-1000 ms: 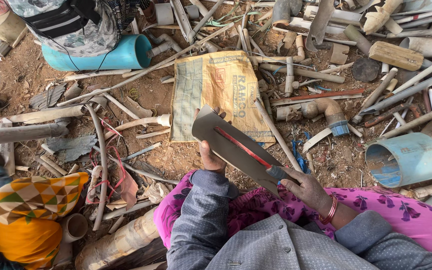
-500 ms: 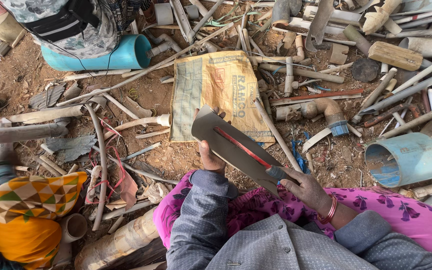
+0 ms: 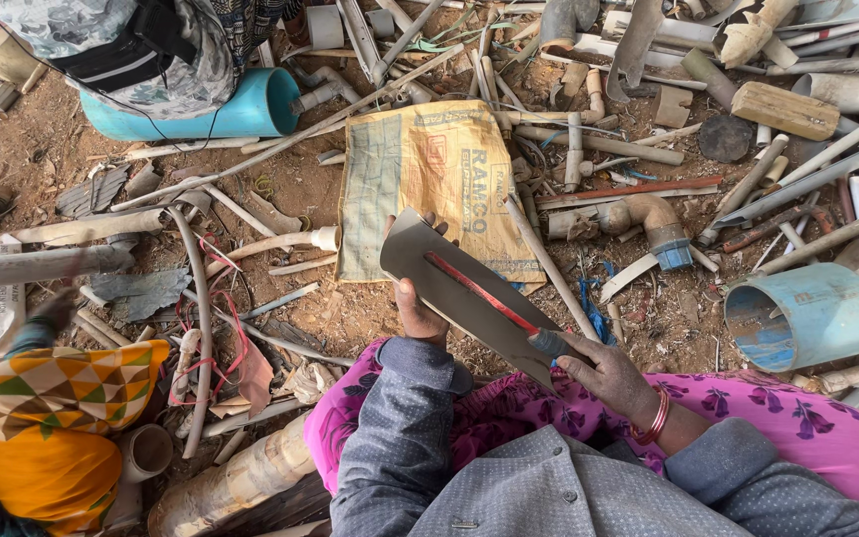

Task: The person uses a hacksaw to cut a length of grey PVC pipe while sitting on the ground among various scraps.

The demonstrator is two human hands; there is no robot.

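Observation:
My left hand (image 3: pixel 418 310) grips a long curved grey strip of cut plastic pipe (image 3: pixel 449 288) by its left edge, with fingertips showing over its far end. The strip slants from upper left down to lower right above my lap. My right hand (image 3: pixel 603 373) holds a thin red blade with a blue handle (image 3: pixel 489 298) that lies along the strip's inner face. I wear a grey jacket and a pink flowered garment.
A worn yellow sack (image 3: pixel 429 184) lies on the dirt ahead. Scrap pipes and fittings litter the ground, with a blue pipe section (image 3: pixel 807 313) at right and a teal one (image 3: pixel 241 109) at upper left. Another person in orange patterned cloth (image 3: pixel 47 418) sits at left.

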